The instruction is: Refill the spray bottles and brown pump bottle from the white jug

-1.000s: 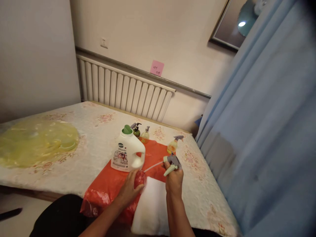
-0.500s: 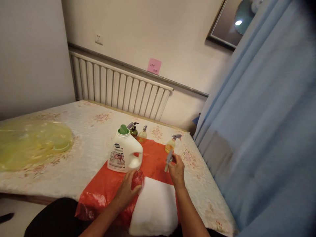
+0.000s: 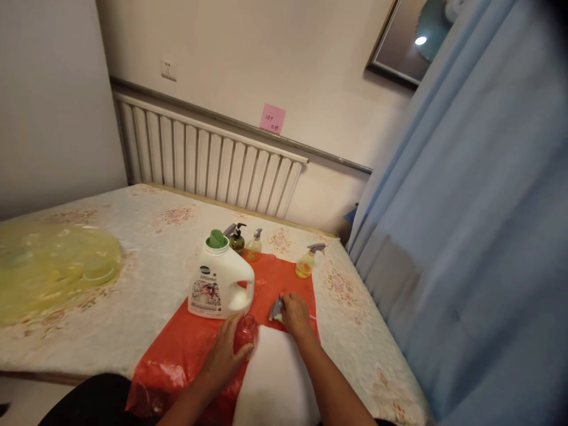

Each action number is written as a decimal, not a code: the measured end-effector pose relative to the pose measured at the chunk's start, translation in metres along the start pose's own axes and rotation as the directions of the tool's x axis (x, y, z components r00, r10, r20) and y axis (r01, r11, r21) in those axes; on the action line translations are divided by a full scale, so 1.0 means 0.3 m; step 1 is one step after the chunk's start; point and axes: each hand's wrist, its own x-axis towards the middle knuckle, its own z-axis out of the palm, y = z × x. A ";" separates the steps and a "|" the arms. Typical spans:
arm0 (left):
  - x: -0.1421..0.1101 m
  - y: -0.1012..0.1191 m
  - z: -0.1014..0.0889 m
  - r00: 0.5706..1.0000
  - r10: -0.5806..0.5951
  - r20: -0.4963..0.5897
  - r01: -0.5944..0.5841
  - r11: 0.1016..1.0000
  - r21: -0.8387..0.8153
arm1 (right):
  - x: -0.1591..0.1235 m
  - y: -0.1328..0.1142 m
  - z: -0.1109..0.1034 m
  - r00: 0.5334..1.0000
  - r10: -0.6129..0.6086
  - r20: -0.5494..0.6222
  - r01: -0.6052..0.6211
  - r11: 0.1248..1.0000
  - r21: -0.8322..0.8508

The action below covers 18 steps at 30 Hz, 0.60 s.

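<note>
My left hand [image 3: 224, 349] is wrapped round a small clear bottle [image 3: 247, 331] with an open neck, which stands upright on a red plastic sheet [image 3: 166, 355]. In my right hand [image 3: 296, 315] is a grey trigger spray head [image 3: 277, 309], gripped in the fingers above the sheet, to the right of the bottle. A white jug [image 3: 220, 284] with a green cap [image 3: 217, 239] resting in its mouth stands just behind the left hand. Below and between the hands lies a white cloth [image 3: 275, 378].
Behind the jug are a dark pump bottle [image 3: 238, 239] and a clear spray bottle [image 3: 254, 246]. Another spray bottle [image 3: 305, 264] with yellow liquid stands at the sheet's right edge. A yellow plastic bag [image 3: 53, 266] lies left on the flowered bed cover [image 3: 155, 260]. A blue curtain [image 3: 465, 236] hangs right.
My right hand has moved left and slightly down with the spray head, closer to the bottle. The left hand keeps its hold on the bottle. The view has shifted slightly.
</note>
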 end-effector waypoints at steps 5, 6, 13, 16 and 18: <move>0.000 -0.004 0.002 1.000 0.001 0.006 -0.001 1.000 -0.010 | 0.025 0.015 0.033 1.000 0.019 0.011 -0.018 0.998 -0.068; 0.000 -0.005 0.002 1.000 0.002 0.007 -0.002 1.000 -0.012 | 0.028 0.017 0.038 1.000 0.022 0.016 -0.021 0.997 -0.073; -0.003 -0.004 0.000 1.000 -0.010 0.028 0.010 1.000 0.008 | 0.033 0.025 0.057 0.999 0.042 0.034 -0.041 0.999 -0.023; -0.001 -0.009 0.003 0.999 -0.014 0.033 0.013 1.000 0.021 | 0.018 0.019 0.044 0.999 0.041 -0.003 -0.041 0.998 0.047; 0.001 -0.015 0.005 0.999 -0.016 0.037 0.016 1.000 0.020 | -0.003 0.004 0.029 0.999 0.032 -0.043 -0.026 0.993 0.116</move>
